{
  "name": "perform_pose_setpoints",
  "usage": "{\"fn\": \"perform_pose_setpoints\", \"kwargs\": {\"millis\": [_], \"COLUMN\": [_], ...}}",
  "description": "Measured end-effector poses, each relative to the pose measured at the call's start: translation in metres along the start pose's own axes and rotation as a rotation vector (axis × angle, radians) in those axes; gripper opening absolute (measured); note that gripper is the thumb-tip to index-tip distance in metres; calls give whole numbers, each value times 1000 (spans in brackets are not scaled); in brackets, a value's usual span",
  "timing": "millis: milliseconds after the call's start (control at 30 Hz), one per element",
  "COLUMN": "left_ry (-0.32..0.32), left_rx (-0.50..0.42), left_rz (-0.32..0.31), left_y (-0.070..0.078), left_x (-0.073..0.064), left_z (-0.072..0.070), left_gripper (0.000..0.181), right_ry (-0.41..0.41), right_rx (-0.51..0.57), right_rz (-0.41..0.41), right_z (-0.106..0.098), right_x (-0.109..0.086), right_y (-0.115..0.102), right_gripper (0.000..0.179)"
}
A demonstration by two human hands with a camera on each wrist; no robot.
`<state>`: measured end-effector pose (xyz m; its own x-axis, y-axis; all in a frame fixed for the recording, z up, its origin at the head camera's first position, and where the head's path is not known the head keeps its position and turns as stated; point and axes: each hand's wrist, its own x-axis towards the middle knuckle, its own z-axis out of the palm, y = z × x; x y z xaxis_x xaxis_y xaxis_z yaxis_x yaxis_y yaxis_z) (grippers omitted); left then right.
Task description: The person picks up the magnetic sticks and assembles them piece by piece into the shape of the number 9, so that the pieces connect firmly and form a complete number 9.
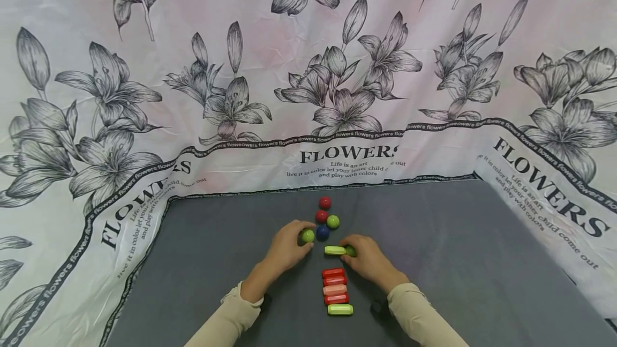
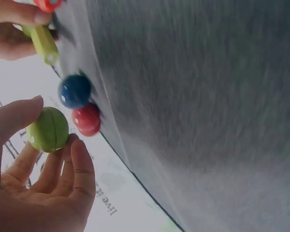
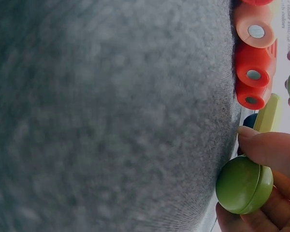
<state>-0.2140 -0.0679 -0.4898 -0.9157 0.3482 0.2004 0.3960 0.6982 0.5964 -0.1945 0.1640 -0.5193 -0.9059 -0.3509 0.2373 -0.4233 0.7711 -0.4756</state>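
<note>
My left hand [image 1: 284, 248] pinches a green ball [image 2: 48, 129] between thumb and fingers, left of the loose balls. Facing it across a gap, my right hand [image 1: 370, 262] grips another green ball [image 3: 241, 186]. A yellow-green rod [image 1: 335, 250] points left from that ball, its near end partly behind my right thumb. Just beyond my hands lie a blue ball [image 1: 323, 233], a loose green ball [image 1: 333, 222] and two red balls, one closer [image 1: 321, 216] and one farther [image 1: 325, 203].
Nearer me, several red rods [image 1: 333, 273], a pink rod [image 1: 335, 290] and a yellow-green rod [image 1: 340, 309] lie in a column. Silver discs show on rod ends in the right wrist view. A flower-printed cloth [image 1: 347, 159] borders the grey table [image 1: 434, 240].
</note>
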Motion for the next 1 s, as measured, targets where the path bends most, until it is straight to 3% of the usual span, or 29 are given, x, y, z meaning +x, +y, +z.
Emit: {"fn": "perform_pose_setpoints", "kwargs": {"millis": [367, 1000], "left_ry": [-25, -37], "left_rx": [-49, -61], "left_rz": [-3, -29], "left_y": [2, 2], "left_x": [-17, -21], "left_z": [16, 29], "left_gripper": [41, 40], "right_ry": [-32, -38], "right_rx": [10, 8], "right_rz": [38, 1], "right_z": [1, 2], "right_x": [-2, -3], "right_y": [-5, -5], "right_gripper": [21, 20]}}
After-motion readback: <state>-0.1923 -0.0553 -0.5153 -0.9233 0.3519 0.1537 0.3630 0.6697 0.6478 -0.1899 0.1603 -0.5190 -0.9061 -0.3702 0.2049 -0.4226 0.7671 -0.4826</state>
